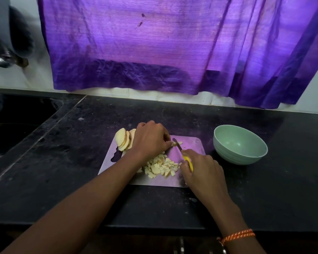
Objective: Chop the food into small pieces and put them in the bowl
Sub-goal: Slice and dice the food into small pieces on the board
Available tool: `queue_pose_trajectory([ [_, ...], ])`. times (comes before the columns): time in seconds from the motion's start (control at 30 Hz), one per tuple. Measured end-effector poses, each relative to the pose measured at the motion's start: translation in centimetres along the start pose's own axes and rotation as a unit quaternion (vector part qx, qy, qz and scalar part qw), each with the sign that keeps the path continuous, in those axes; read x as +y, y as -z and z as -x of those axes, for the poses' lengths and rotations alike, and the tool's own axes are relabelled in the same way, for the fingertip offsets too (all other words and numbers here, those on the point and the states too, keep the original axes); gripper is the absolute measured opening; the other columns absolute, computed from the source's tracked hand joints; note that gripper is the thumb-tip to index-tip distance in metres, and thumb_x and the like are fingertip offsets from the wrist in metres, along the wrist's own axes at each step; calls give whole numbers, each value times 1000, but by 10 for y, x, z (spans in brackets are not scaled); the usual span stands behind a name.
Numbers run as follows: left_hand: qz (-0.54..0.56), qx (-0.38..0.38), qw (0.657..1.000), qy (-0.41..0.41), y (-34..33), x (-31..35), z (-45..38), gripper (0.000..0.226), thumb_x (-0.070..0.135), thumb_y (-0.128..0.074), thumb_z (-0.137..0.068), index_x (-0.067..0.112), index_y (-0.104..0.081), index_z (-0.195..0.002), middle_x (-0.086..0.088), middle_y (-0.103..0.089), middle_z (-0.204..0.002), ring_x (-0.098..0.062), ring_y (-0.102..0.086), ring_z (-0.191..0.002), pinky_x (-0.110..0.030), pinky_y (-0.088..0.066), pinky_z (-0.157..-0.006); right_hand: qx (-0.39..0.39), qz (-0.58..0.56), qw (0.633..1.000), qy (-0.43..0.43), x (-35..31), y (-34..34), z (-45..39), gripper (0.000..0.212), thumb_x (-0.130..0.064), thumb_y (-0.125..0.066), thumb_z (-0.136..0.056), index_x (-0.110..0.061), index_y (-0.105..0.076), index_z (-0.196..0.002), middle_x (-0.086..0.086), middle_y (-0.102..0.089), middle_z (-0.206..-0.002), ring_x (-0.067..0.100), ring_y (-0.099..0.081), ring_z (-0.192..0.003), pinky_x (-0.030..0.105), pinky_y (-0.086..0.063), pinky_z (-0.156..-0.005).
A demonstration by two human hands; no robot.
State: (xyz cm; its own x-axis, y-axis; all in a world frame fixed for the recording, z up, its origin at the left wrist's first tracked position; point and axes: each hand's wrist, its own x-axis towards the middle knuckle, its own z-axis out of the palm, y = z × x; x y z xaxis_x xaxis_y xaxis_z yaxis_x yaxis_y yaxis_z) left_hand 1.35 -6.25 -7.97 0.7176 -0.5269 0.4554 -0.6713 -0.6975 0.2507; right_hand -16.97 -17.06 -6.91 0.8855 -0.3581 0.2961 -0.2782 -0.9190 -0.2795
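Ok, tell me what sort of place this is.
Most likely a home kitchen: a dark stone counter carries a cutting board with chopped food and a green bowl, and a sink is sunk in at the left.

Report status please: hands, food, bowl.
Left hand pins strips at blade; right hand grips knife. Chopped pile on board. Bowl empty.

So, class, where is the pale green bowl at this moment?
In the head view, the pale green bowl sits on the black countertop to the right of the cutting board, just beyond the right hand gripping the yellow-handled knife.
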Motion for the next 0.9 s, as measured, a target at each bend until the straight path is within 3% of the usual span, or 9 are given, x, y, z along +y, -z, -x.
queue_pose_trajectory([
  [0.13,-14,5,1000,2,-1,2,-1,20,53,-79,-90,35,-85,-99,16,-75,-91,-8,-56,-99,-39,-45,-100,10,-4,1000,0,5,4,16,35,-44,-47,-102,-37,-55,-136,0,-54,-82,21,-48,-72,36,-39,-63],
  [0.33,-3,4,1000,-1,-1,-2,-2,21,54,-80,-90,36,-84,-99,18,-76,-94,-3,-47,-94,-39,-44,-98,40,-43,998,-10,12,4,27,39,-44,-52,-99,-38,-58,-137,1,-63,-79,20,-52,-71,36,-40,-61],
  [0.43,20,2,1000,6,3,-7,-2,19,52,-81,-89,36,-85,-99,18,-77,-93,-6,-56,-97,-41,-49,-100,54,-65,996,-12,5,3,20,42,-41,-51,-98,-37,-57,-140,-2,-57,-77,18,-52,-70,33,-37,-62],
  [0.57,19,-4,1000,10,5,-12,-3,17,51,-81,-88,37,-85,-97,18,-78,-93,-7,-61,-98,-44,-51,-99,43,-27,999,-9,-5,-4,4,46,-40,-48,-99,-38,-53,-144,4,-60,-87,22,-43,-74,34,-33,-65],
  [0.77,16,-12,1000,4,4,-12,-3,14,48,-82,-88,37,-85,-96,18,-78,-90,-5,-63,-89,-46,-57,-94,25,-13,1000,-5,-4,-6,1,43,-41,-47,-100,-38,-53,-142,6,-66,-92,23,-45,-75,34,-33,-65],
  [0.9,11,-2,1000,2,1,-11,-2,19,54,-80,-89,36,-85,-96,18,-77,-87,-3,-60,-87,-43,-52,-97,1,-3,1000,3,-8,-2,-2,39,-38,-46,-102,-35,-56,-139,5,-65,-97,21,-42,-76,34,-33,-67],
])
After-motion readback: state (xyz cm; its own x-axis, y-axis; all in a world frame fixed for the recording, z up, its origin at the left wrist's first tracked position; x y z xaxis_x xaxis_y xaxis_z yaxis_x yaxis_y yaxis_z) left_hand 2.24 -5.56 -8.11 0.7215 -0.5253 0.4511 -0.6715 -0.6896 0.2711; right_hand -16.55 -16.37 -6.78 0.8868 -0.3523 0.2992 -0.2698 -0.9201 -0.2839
